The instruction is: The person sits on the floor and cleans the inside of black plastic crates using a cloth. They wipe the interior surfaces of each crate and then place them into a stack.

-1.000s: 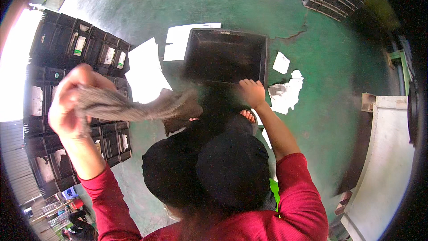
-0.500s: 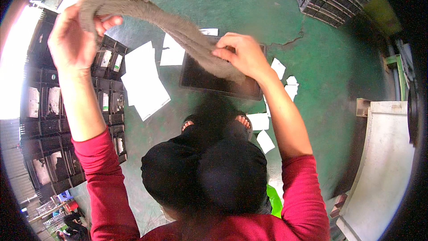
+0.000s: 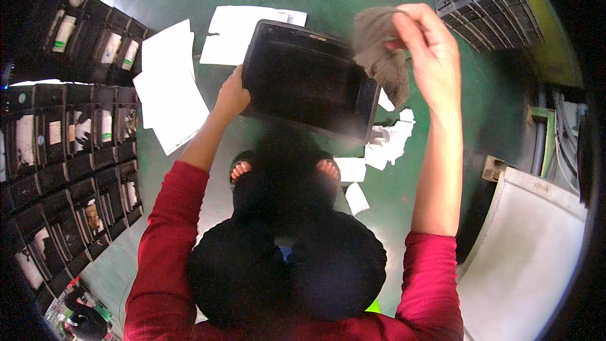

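Green floor: white paper sheets lie flat at left and top; crumpled white paper scraps lie at right. Black crates stand in rows along the left; more black crates at upper right.

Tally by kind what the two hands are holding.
Black tray: 1, gripped at its edge by the left hand
Grey cloth: 1, held up by the right hand
Total: 2

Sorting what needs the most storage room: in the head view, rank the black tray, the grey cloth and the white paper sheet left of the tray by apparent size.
1. black tray
2. white paper sheet
3. grey cloth, though held up nearer the camera, so it may look bigger than it is.
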Motion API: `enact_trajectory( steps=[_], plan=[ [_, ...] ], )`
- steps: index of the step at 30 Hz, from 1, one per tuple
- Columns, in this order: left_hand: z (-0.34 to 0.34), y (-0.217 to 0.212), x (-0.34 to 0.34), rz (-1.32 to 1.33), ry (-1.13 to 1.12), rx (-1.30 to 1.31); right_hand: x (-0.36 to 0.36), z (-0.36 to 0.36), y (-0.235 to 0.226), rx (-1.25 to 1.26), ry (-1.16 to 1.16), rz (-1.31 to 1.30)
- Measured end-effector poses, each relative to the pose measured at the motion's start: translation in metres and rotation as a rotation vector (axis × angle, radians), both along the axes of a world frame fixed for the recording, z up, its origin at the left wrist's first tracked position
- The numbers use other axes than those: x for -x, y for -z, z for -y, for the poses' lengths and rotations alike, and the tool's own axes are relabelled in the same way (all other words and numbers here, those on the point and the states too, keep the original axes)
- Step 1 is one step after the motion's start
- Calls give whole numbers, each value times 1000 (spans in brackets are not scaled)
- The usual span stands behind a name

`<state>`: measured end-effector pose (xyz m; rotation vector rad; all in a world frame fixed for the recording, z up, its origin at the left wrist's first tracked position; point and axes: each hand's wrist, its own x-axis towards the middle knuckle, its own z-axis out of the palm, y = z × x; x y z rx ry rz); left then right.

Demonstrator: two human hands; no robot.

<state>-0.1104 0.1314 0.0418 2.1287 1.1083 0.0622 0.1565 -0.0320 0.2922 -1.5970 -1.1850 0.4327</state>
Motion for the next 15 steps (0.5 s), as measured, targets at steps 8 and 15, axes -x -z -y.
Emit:
enact_trajectory(
  steps=[8, 15],
  plan=[
    [131, -17, 59, 197, -345, 357, -8, 24, 77, 46, 0, -276],
    [63, 8, 5, 219, -474, 85, 45, -7, 257, 786, 63, 374]
  ],
)
